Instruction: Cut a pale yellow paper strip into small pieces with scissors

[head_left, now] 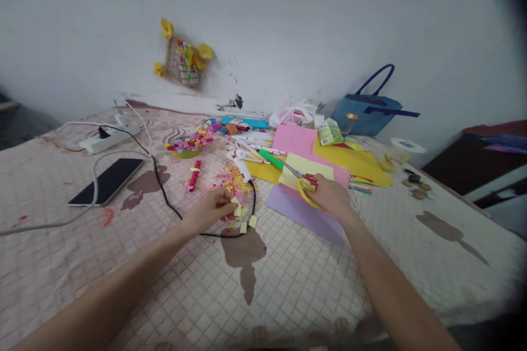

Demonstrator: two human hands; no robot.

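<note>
Small yellow paper [237,208] pinched in my left hand [216,207] looks light and bendy, best held by its edge, while my right hand [330,196] grips the scissors [301,189].

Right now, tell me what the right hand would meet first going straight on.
The scissors in the right hand would likely meet the long green object first, though with depth unclear, they may pass above.
</note>
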